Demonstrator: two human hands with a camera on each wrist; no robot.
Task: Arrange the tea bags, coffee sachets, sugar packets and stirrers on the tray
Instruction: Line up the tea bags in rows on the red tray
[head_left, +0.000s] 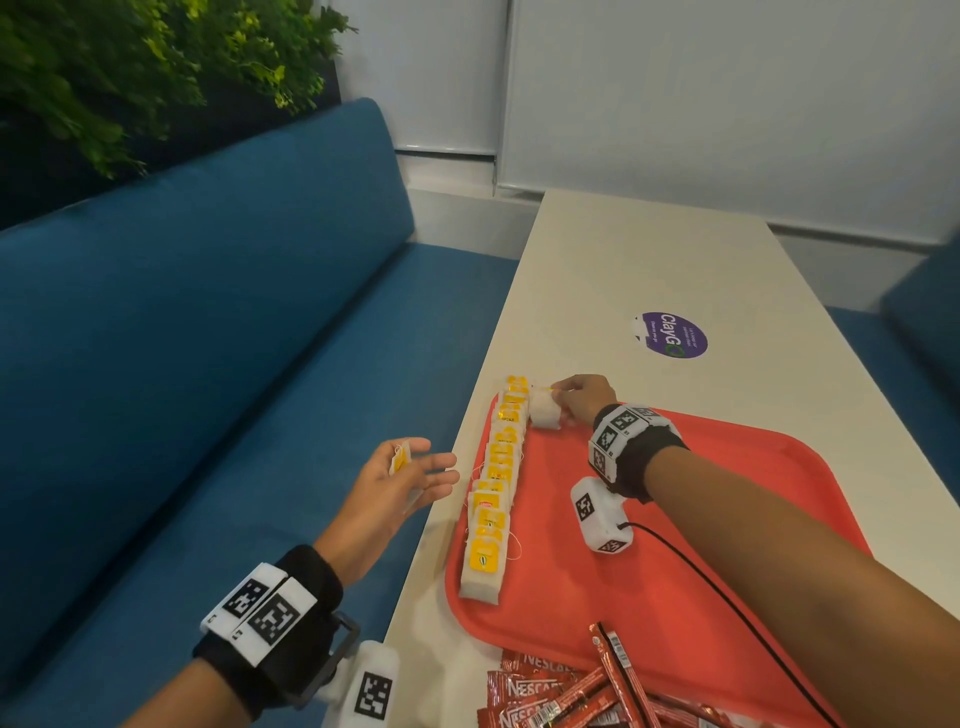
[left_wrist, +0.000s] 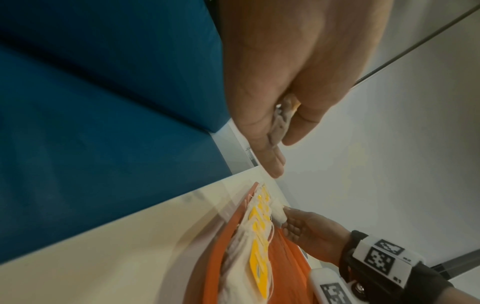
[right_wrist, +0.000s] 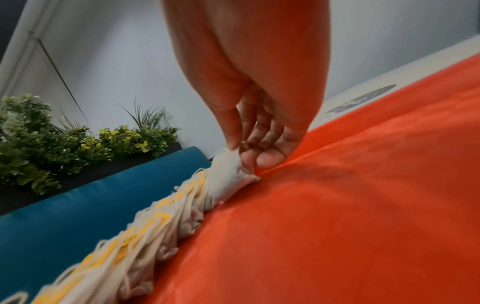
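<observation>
A red tray (head_left: 675, 519) lies on the cream table (head_left: 623, 249). Along its left side runs a row of tea bags (head_left: 493, 499) with yellow tags, overlapping one another. At the row's far end my right hand (head_left: 558, 402) pinches a white tea bag (head_left: 544, 413) that touches the tray; the right wrist view shows the fingertips (right_wrist: 246, 162) on this bag (right_wrist: 228, 176). My left hand (head_left: 415, 462) hovers off the table's left edge and holds another tea bag (head_left: 400, 458), seen between thumb and fingers (left_wrist: 280, 121). Red coffee sachets (head_left: 561, 691) are heaped at the tray's near edge.
A blue bench sofa (head_left: 208, 364) runs along the table's left side, with green plants (head_left: 104, 67) behind it. A round purple sticker (head_left: 675, 335) is on the table beyond the tray. A black cable (head_left: 727, 597) trails across the tray from my right wrist.
</observation>
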